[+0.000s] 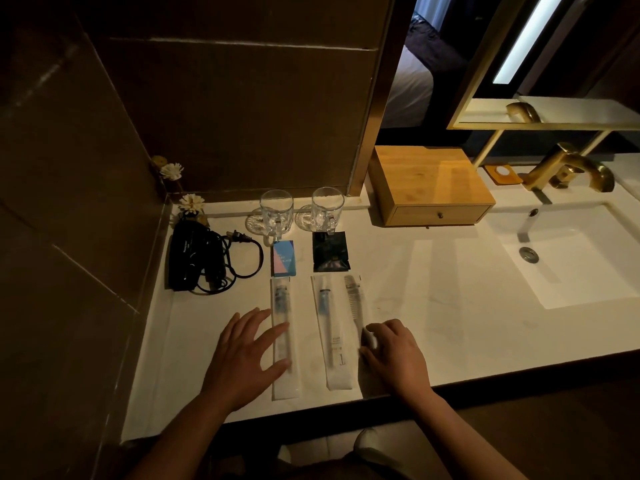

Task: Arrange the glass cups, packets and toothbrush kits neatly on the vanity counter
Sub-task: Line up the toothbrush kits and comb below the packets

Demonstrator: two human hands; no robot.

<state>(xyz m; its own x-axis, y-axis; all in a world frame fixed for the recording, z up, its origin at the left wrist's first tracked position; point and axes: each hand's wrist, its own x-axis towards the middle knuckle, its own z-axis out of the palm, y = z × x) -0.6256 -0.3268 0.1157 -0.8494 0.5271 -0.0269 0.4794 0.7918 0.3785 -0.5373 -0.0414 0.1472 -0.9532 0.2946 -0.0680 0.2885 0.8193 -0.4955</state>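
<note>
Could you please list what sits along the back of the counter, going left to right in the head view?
Flower ornament → left glass cup → right glass cup → wooden drawer box → gold faucet.

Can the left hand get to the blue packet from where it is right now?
Probably yes. The left hand lies flat on the left toothbrush kit, and the blue packet sits just beyond that kit's far end with only bare counter between them.
</note>
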